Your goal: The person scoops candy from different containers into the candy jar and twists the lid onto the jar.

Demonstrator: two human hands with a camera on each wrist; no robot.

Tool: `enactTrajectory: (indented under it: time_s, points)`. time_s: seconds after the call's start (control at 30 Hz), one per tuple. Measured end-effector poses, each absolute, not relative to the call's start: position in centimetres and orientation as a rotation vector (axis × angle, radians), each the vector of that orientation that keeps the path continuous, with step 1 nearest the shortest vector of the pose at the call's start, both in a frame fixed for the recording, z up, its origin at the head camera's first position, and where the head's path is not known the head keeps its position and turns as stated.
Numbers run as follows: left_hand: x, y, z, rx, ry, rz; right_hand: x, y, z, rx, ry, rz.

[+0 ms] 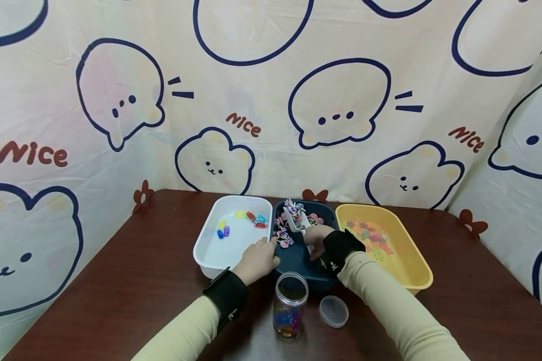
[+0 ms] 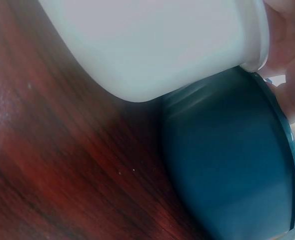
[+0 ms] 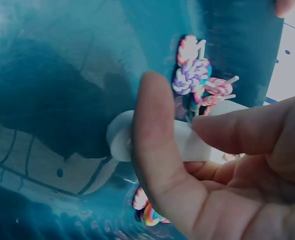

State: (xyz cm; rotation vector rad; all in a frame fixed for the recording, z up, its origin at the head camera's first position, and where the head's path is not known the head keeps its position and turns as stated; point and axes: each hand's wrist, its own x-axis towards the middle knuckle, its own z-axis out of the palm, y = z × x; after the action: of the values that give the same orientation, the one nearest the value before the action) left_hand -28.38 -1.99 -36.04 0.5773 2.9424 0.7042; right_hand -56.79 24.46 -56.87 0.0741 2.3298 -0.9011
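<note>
My right hand (image 1: 318, 239) grips the handle of a white scoop (image 1: 299, 226), shown closer as a white handle (image 3: 190, 142) in the right wrist view. Small swirl lollipops (image 1: 294, 208) are heaped in the scoop. More lollipops (image 3: 191, 75) lie loose in the dark blue bin (image 1: 293, 259) beneath. My left hand (image 1: 256, 259) holds the near-left rim of that bin, where it meets the white bin (image 1: 210, 258); in the left wrist view only part of the left hand (image 2: 292, 95) shows. A clear jar (image 1: 290, 306) with colourful pieces inside stands upright and uncovered near me.
Right of the jar lies a round translucent lid (image 1: 334, 311). A yellow bin (image 1: 408, 250) with pastel pieces (image 1: 374, 238) stands at the right. Several small coloured candies (image 1: 250, 215) lie in the white bin. A patterned cloth (image 1: 271, 100) hangs behind the brown table (image 1: 131, 286).
</note>
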Motion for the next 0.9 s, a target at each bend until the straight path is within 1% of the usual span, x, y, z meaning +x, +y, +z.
enactTrajectory:
  time_s: [0.1, 0.23, 0.33, 0.4, 0.47, 0.53, 0.6, 0.73, 0.8, 0.87, 0.9]
  points:
    - [-28.3, -2.0, -36.0, 0.579, 2.940, 0.711, -59.6, 25.5, -59.8, 0.159, 2.283, -0.930]
    - [-28.2, -2.0, -36.0, 0.575, 2.945, 0.706, -62.3, 26.7, -62.2, 0.160, 2.237, -0.895]
    - [-28.2, -2.0, -35.9, 0.571, 2.947, 0.702, -62.4, 26.9, -61.9, 0.120, 2.249, -0.823]
    - [-28.1, -1.9, -35.8, 0.569, 2.947, 0.702, -61.2, 26.6, -60.4, 0.091, 2.271, -0.787]
    - [-28.1, -1.8, -35.8, 0.565, 2.945, 0.697, -59.1, 26.0, -57.9, 0.068, 2.301, -0.781]
    - [-28.0, -1.8, -35.8, 0.565, 2.944, 0.700, -56.1, 24.9, -54.5, 0.081, 2.351, -0.793]
    - [-28.0, -1.8, -35.8, 0.568, 2.946, 0.701, -52.2, 23.3, -50.0, 0.114, 2.394, -0.828]
    - [-27.9, -1.9, -35.7, 0.574, 2.953, 0.708, -43.1, 19.6, -39.1, -0.019, 2.539, -0.712]
    - [-27.9, -1.9, -35.7, 0.573, 2.954, 0.712, -38.9, 18.1, -34.4, -0.119, 2.601, -0.652]
    - [-27.9, -1.9, -35.7, 0.572, 2.951, 0.714, -35.6, 17.2, -31.1, -0.135, 2.643, -0.644]
    - [-27.9, -1.9, -35.7, 0.571, 2.949, 0.716, -34.6, 17.0, -30.1, -0.147, 2.659, -0.649]
